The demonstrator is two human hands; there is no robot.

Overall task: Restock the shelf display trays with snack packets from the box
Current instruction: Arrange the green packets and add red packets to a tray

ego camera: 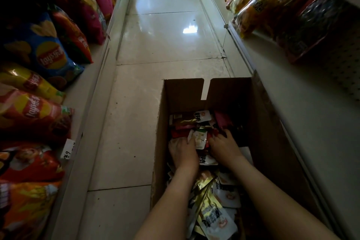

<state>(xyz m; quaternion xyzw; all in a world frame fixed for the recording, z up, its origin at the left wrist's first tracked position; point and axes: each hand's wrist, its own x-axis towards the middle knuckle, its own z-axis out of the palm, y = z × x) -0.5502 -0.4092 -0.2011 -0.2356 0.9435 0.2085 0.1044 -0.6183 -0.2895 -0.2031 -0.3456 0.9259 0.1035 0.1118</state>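
Glossy floor tiles (161, 41) are running between two stocked shelves (91, 91), with the cardboard box (183, 91) sitting on them. I'm watching my left hand (183, 154) curling its fingers onto a white snack packet (200, 139) inside the box. My right hand (224, 147) is digging into the loose packets (212, 218) alongside; I cannot tell its grip.

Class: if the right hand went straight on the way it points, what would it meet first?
The right hand would probably meet the pink packet just ahead; depth is unclear.
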